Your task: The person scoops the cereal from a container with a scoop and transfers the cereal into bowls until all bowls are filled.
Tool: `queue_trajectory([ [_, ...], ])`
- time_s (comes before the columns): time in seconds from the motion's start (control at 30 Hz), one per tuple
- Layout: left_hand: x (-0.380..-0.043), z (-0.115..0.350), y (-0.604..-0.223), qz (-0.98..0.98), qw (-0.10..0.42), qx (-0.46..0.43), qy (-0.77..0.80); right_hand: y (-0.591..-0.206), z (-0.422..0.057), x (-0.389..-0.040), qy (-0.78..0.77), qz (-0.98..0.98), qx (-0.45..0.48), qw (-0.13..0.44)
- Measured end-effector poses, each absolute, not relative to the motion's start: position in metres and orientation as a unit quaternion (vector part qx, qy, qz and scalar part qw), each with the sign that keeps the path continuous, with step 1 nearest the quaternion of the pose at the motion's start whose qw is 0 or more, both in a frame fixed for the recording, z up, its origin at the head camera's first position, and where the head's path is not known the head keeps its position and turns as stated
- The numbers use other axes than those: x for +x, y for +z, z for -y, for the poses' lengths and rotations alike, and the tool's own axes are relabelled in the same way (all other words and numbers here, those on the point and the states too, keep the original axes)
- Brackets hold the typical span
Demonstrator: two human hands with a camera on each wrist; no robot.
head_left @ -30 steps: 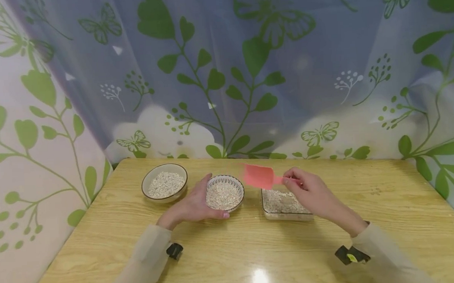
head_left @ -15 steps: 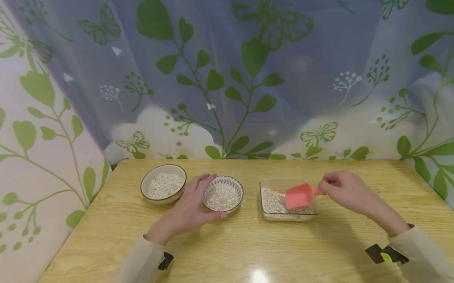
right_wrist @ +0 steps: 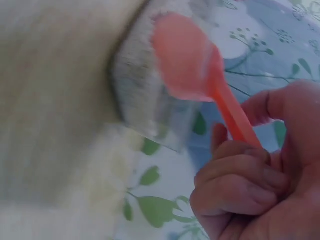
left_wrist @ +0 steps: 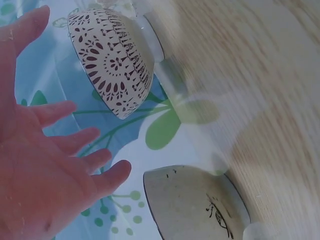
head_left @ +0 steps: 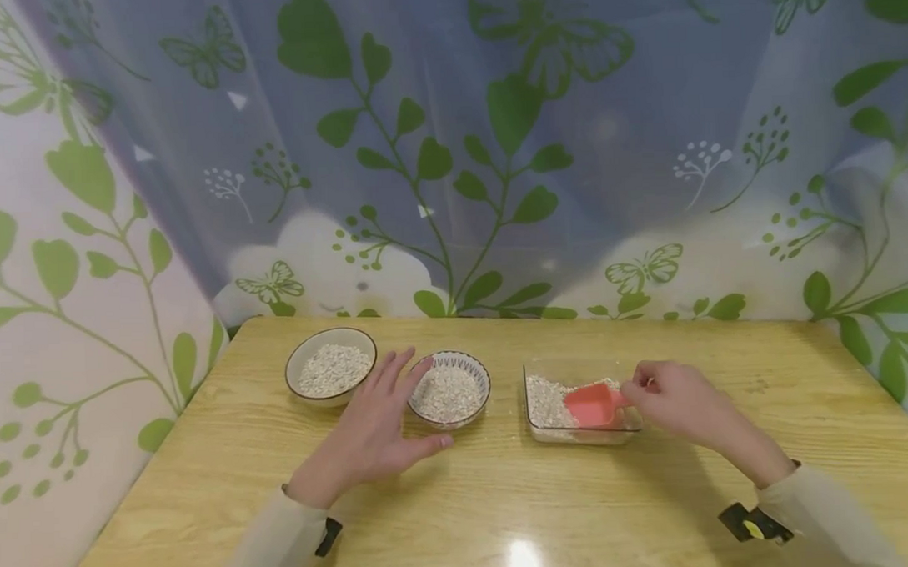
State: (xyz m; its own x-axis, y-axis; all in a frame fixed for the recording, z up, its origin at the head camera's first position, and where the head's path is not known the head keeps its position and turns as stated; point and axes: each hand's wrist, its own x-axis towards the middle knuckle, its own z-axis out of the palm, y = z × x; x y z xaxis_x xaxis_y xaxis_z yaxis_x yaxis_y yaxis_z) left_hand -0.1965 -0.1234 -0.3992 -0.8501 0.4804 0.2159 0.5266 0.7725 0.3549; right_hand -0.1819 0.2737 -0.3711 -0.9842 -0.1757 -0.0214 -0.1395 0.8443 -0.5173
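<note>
My right hand (head_left: 676,401) pinches the handle of a pink plastic scoop (head_left: 592,405). The scoop's blade is down in the oats inside a clear glass dish (head_left: 579,437), at the dish's right half. In the right wrist view the fingers curl round the scoop handle (right_wrist: 234,115). My left hand (head_left: 365,433) is spread beside a small patterned bowl (head_left: 460,363) of oats, thumb and fingers straight. From the left wrist view, a gap shows between this hand and the bowl's dark-flowered outside (left_wrist: 112,62).
A larger cream bowl (head_left: 295,360) with a dark rim, also holding oats, stands left of the small one. All three vessels sit on a wooden table (head_left: 447,517). A leaf-printed cloth (head_left: 449,150) hangs along its back edge, and another at the left.
The scoop has gone from above the dish's left side to the right, then down into the oats. My left hand has loosened from the small bowl and its fingers have spread.
</note>
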Motion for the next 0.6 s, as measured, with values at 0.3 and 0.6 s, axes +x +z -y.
queue_trajectory([
  [0.3,-0.191,0.127,-0.401,0.940,0.059,-0.265,-0.205,-0.397,-0.270,-0.185,-0.307,-0.947,-0.043,0.086],
  [0.6,-0.189,0.128,-0.404,0.952,0.094,-0.230,-0.179,-0.393,-0.278,-0.181,-0.282,-0.955,-0.079,0.034],
])
